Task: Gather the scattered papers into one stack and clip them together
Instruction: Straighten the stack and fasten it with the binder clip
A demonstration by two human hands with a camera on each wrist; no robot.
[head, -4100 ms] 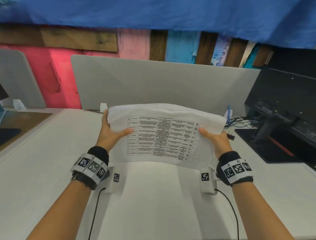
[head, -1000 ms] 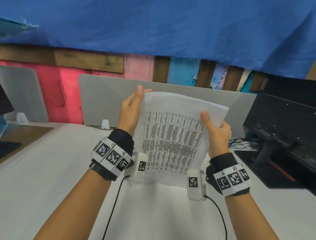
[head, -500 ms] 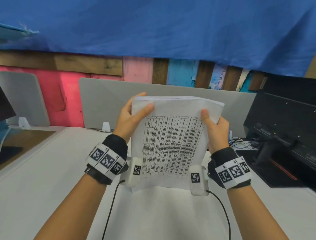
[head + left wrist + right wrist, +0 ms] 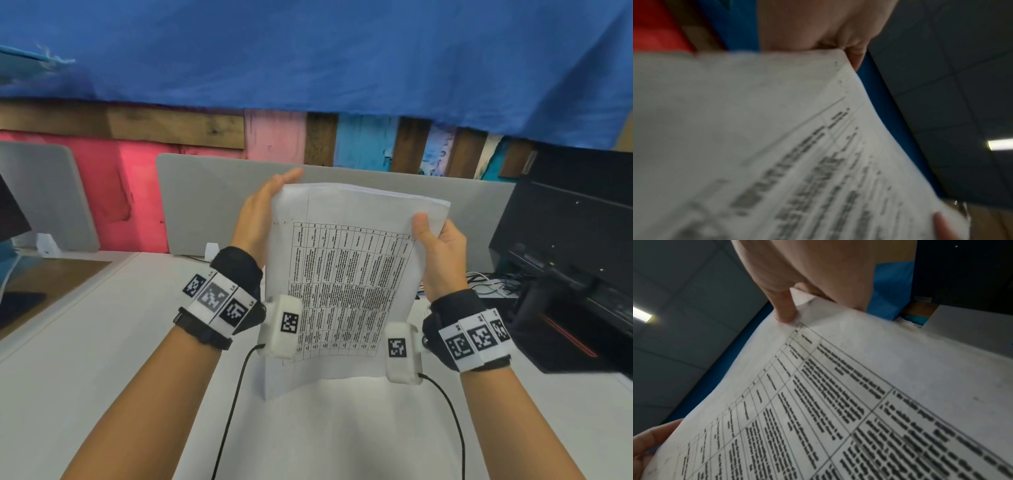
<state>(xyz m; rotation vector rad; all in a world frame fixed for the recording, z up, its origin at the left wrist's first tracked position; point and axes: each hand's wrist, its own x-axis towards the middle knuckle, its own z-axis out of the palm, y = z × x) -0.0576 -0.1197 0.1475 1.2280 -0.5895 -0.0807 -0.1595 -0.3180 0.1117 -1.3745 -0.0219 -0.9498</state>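
Head view, stack: I have the stack of papers (image 4: pixel 346 284) upright over the white desk (image 4: pixel 85 359), its lower edge on or just above the surface, I cannot tell which
Head view, left hand: my left hand (image 4: pixel 260 219) lies flat against the stack's left edge, fingers straight, grasping nothing
Head view, right hand: my right hand (image 4: pixel 440 255) grasps the right edge, thumb on the printed front
Head view, step: I judge I am squaring the gathered sheets; clipping is not yet done
Head view, next move: I need a clip, and I see none for certain; small things lie by the cables (image 4: pixel 486 284) at the right
Head view, room: grey divider panel (image 4: pixel 205 205) behind the desk, painted planks (image 4: pixel 274 133) and blue cloth (image 4: pixel 308 51) above, black equipment (image 4: pixel 565 257) at the right
Left wrist view: blurred sheets fill the frame, palm against their upper edge; ceiling tiles (image 4: pixel 962 81) and a lamp (image 4: pixel 1001 144) beyond
Right wrist view: the thumb (image 4: pixel 784 309) presses the sheet's corner above the printed table; the left hand shows at the lower left edge
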